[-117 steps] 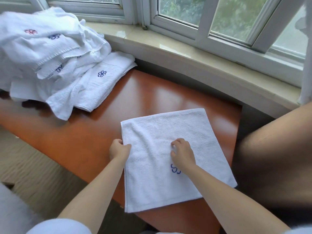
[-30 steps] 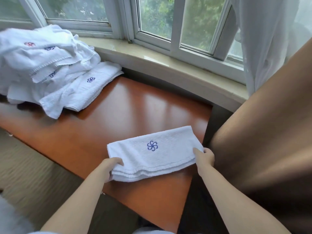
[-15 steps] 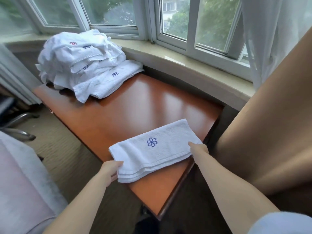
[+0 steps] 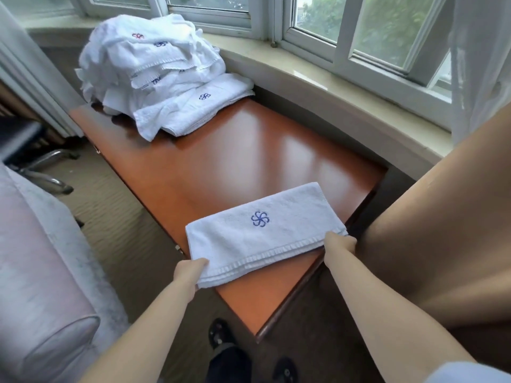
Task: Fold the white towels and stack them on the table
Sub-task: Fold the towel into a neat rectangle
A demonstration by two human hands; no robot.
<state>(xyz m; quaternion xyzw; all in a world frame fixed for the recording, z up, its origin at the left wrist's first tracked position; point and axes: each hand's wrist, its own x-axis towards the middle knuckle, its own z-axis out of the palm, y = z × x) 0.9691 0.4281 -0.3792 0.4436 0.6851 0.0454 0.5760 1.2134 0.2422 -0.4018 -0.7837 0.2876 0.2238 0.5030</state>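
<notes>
A folded white terry towel with a blue pinwheel emblem lies at the lower centre of the frame on the glossy reddish-brown wooden surface, near its front corner. The left hand grips the towel's lower-left corner; the right hand grips its right end. A heap of unfolded white towels sits upper left, under the window.

Daylit bay windows, stone sill, beige carpet, perhaps a sofa.

Folded towel lies at table's near end; towel pile sits far left.
</notes>
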